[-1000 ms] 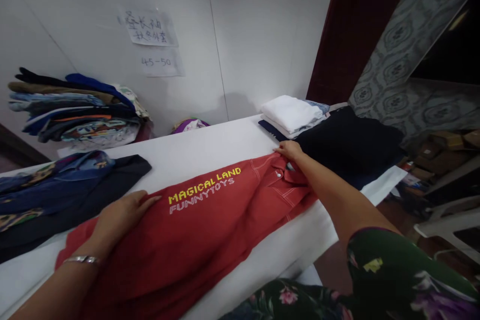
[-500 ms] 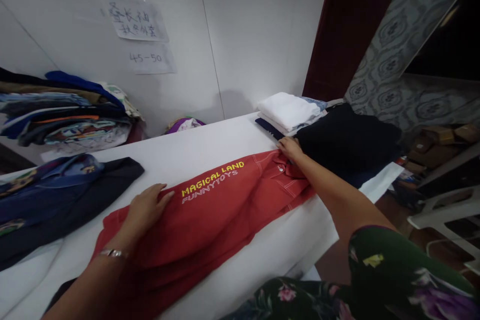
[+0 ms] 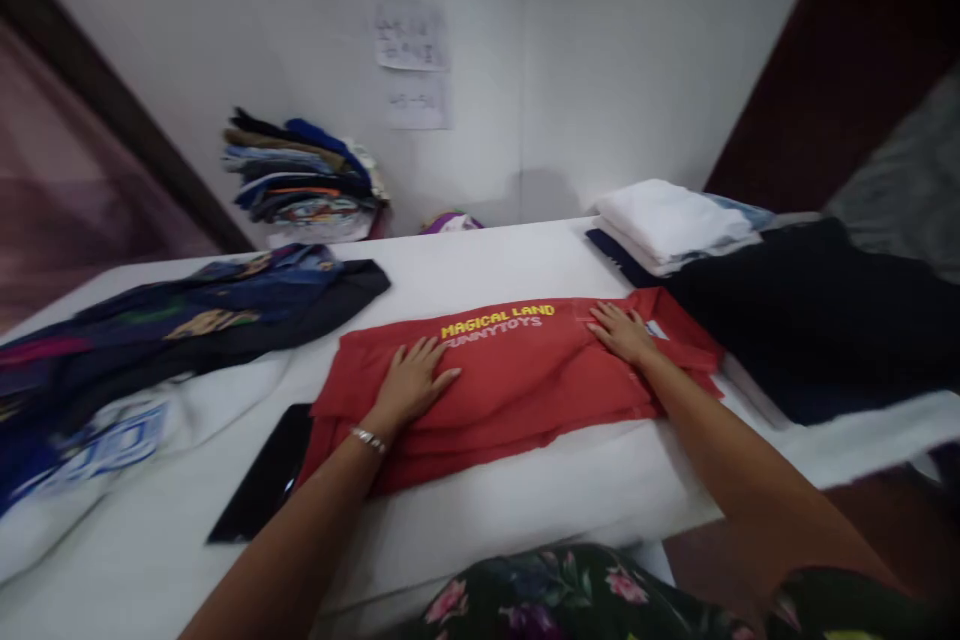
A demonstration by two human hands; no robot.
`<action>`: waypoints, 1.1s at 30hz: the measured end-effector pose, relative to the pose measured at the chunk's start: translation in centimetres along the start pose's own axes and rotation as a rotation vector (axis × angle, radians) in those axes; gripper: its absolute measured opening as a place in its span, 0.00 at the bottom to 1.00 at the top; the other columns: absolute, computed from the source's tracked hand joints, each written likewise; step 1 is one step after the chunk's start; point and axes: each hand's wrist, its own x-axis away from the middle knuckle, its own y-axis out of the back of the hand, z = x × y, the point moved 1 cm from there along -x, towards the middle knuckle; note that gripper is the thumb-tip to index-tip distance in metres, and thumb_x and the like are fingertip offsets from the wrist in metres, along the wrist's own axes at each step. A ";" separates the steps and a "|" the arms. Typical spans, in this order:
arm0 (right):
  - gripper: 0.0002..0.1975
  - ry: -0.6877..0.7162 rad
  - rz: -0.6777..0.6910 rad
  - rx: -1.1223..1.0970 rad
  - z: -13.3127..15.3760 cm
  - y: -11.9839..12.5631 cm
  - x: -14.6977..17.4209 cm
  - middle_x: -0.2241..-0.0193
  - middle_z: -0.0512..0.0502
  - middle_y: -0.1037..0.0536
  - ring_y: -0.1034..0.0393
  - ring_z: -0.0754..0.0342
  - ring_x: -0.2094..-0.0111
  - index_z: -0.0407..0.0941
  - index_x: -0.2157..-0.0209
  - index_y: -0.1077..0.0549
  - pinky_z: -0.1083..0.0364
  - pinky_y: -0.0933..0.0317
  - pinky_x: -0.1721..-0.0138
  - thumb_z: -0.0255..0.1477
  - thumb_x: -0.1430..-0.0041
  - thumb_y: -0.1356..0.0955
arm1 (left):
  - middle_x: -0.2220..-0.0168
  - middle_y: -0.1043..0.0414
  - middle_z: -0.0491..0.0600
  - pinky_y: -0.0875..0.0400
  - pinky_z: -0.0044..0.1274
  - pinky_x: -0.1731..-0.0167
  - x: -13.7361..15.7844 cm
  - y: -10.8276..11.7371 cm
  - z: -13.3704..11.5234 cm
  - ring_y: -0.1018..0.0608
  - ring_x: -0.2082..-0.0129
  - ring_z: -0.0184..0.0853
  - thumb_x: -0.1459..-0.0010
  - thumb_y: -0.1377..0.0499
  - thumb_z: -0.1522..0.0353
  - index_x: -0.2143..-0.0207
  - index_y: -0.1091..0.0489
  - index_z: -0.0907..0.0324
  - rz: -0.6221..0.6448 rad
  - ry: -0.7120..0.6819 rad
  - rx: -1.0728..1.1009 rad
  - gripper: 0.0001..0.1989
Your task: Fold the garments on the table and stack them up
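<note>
A red garment [image 3: 510,390] with yellow and white lettering lies folded into a long strip on the white table. My left hand [image 3: 411,382] rests flat on its left part, fingers spread, just beside the lettering. Toward its right end my right hand [image 3: 624,332] presses lightly with outstretched fingers, near the collar area. Neither hand grips the cloth. A flat black panel [image 3: 262,480] shows partly beneath the garment's left edge; its kind is unclear.
Dark printed clothes [image 3: 247,305] and a white garment with blue print [image 3: 135,435] lie at left. A folded clothes stack [image 3: 307,180] stands behind. White folded clothes [image 3: 664,220] and a black clothes pile [image 3: 832,320] are at right. Paper signs [image 3: 412,40] hang on the wall.
The view has swung left. My right hand has let go of the garment's right end and lies flat on it. The garment now lies more compactly, its lower part gathered in.
</note>
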 end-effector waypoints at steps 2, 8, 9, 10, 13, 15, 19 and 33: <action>0.28 0.009 -0.047 0.000 -0.7 -0.6 -0.2 0.35 0.42 0.42 0.50 0.46 0.34 0.48 0.38 0.37 0.36 0.56 0.37 0.44 0.33 0.46 | 0.35 0.43 0.56 0.50 0.43 0.38 0.2 0.3 -0.4 0.42 0.34 0.46 0.37 0.52 0.51 0.38 0.39 0.57 0.003 0.012 0.016 0.31; 0.27 0.059 -0.191 -0.060 -2.6 -2.4 -0.6 0.40 0.42 0.33 0.42 0.45 0.37 0.47 0.45 0.29 0.39 0.48 0.40 0.44 0.35 0.45 | 0.35 0.42 0.54 0.49 0.40 0.38 0.8 0.6 -1.4 0.40 0.35 0.44 0.37 0.52 0.50 0.39 0.37 0.57 -0.015 0.043 0.041 0.30; 0.27 0.063 -0.205 -0.071 -2.8 -2.4 -0.7 0.40 0.42 0.32 0.41 0.45 0.38 0.47 0.46 0.28 0.39 0.47 0.41 0.44 0.36 0.44 | 0.36 0.41 0.53 0.48 0.38 0.38 0.9 0.8 -1.4 0.39 0.36 0.43 0.37 0.51 0.50 0.41 0.36 0.56 -0.026 0.040 0.044 0.29; 0.26 0.065 -0.218 -0.082 -2.8 -2.4 -0.7 0.41 0.42 0.31 0.40 0.45 0.39 0.47 0.47 0.27 0.39 0.46 0.41 0.44 0.36 0.44 | 0.37 0.38 0.52 0.47 0.35 0.38 1.0 1.0 -1.3 0.37 0.37 0.41 0.37 0.51 0.51 0.42 0.34 0.56 -0.040 0.043 0.043 0.27; 0.25 0.081 -0.249 -0.123 -2.9 -2.3 -0.7 0.43 0.42 0.28 0.37 0.44 0.40 0.46 0.50 0.25 0.40 0.44 0.42 0.44 0.38 0.42 | 0.44 0.29 0.52 0.43 0.33 0.41 1.7 2.3 -0.2 0.31 0.43 0.41 0.36 0.51 0.53 0.50 0.28 0.56 -0.099 0.111 0.024 0.22; 0.24 0.083 -0.259 -0.150 -3.0 -2.1 -0.8 0.45 0.42 0.27 0.36 0.43 0.42 0.47 0.52 0.24 0.40 0.42 0.42 0.44 0.39 0.42 | 0.48 0.27 0.57 0.40 0.37 0.44 2.5 3.4 1.3 0.29 0.46 0.44 0.36 0.51 0.56 0.53 0.28 0.59 -0.158 0.242 -0.009 0.20; 0.25 0.072 -0.274 -0.197 -2.9 -2.0 -0.7 0.46 0.42 0.26 0.34 0.43 0.43 0.47 0.53 0.23 0.41 0.42 0.42 0.45 0.40 0.41 | 0.50 0.28 0.62 0.33 0.38 0.53 4.4 4.9 4.6 0.28 0.48 0.50 0.38 0.50 0.56 0.53 0.30 0.62 -0.179 0.640 -0.067 0.21; 0.22 0.047 -0.181 -0.124 -1.0 0.1 0.1 0.43 0.41 0.29 0.37 0.46 0.40 0.45 0.49 0.26 0.44 0.44 0.40 0.40 0.37 0.40 | 0.46 0.30 0.57 0.33 0.34 0.50 4.0 4.4 7.4 0.28 0.46 0.47 0.43 0.44 0.58 0.44 0.38 0.58 -0.328 0.628 0.229 0.26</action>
